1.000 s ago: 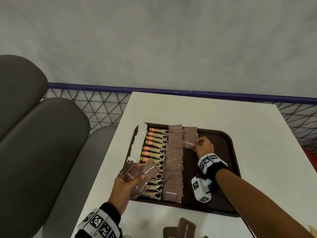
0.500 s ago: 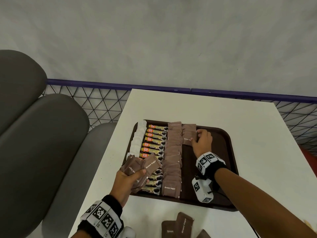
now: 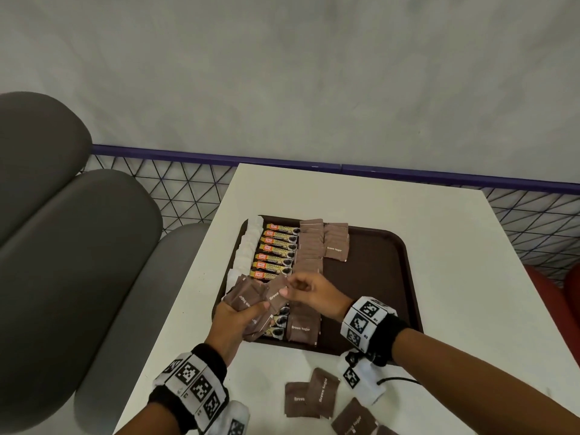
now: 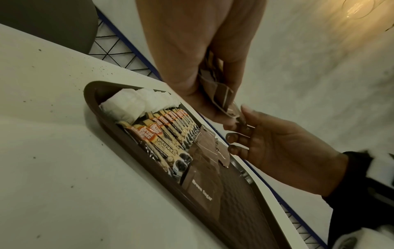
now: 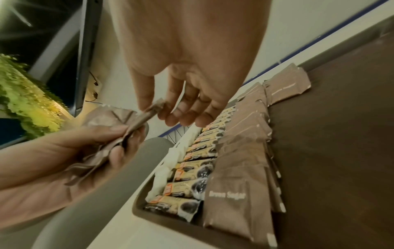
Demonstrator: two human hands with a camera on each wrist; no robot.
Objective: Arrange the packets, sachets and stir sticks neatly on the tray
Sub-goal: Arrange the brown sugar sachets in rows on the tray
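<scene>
On the desk, we are keeping the tray close, its sachets lying in columns. Our left hand is gripping a fanned stack as supply; our right hand is pinching one sachet from it, likely for the short column.

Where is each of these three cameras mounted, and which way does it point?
Head: on the head, looking down at tray; both hands, forearms show.
Left wrist: along left hand gripping brown sugar sachets.
Right wrist: along right hand pinching one sachet.
Shared: both wrist views show both hands and the coffee sticks.
</scene>
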